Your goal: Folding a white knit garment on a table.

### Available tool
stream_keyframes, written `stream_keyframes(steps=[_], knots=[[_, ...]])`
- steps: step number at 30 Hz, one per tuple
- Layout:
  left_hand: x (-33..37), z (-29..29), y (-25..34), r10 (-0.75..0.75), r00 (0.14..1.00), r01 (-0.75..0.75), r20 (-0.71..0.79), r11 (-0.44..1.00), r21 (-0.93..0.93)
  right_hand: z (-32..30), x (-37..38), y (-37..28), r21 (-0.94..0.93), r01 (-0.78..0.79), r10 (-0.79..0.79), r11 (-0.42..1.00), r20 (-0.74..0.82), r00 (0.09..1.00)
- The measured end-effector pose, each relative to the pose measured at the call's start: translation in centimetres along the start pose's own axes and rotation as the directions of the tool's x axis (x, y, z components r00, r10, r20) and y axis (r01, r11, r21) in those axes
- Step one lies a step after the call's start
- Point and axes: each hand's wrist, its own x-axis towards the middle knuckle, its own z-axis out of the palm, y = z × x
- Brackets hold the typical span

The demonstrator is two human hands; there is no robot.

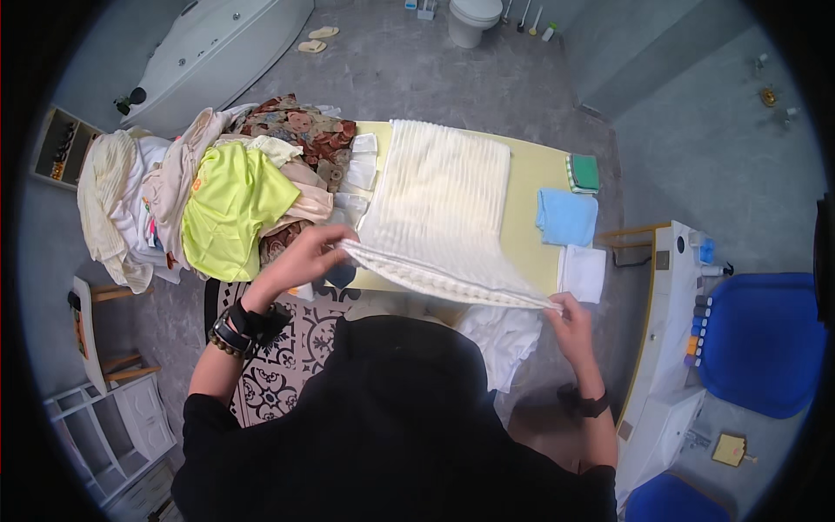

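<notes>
Cream ribbed towel pinched by left hand, right hand.

Floor: we saw mottled grey floor running through the whole room, evenly lit.
Rug: a dark patterned rug lay under the near edge of the table.
Table: we looked down on a pale yellow table in the middle of the room.
Bathtub: a white corner bathtub stood at the far left, with a pair of slippers on the floor beside it.
Toilet: we noted a white toilet at the far wall.
Shelving: a white shelf unit sat at the lower left.
Chairs: two blue chairs stood on the right beside a white counter.
</notes>
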Motion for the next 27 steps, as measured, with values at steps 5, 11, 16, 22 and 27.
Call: stream_keyframes(steps=[5,11,16,22,27], knots=[[1.8,-0.3,-3.9,-0.084,0.991,0.092,0.102,0.993,-0.071,1.8,1.4,0.9,0.123,-0.076,0.071,0.989,0.044,0.996],[8.7,-1.6,-9.3,-0.121,0.987,0.131,0.103,0.987,-0.098,4.7,8.6,4.7,0.246,-0.231,0.208,0.942,0.115,0.971],[15.0,-3.5,-11.6,-0.086,0.996,0.089,0.026,0.982,-0.164,6.6,16.2,6.2,0.423,-0.198,0.175,0.884,0.091,0.98],[20.3,-2.9,-13.9,-0.152,0.985,0.109,-0.077,0.911,-0.398,10.2,23.6,8.1,0.532,-0.08,0.198,0.843,-0.169,0.966],[26.0,-1.1,-19.3,-0.213,0.944,0.111,-0.252,0.925,-0.363,13.0,29.5,11.8,0.356,-0.085,0.183,0.931,-0.249,0.951]])
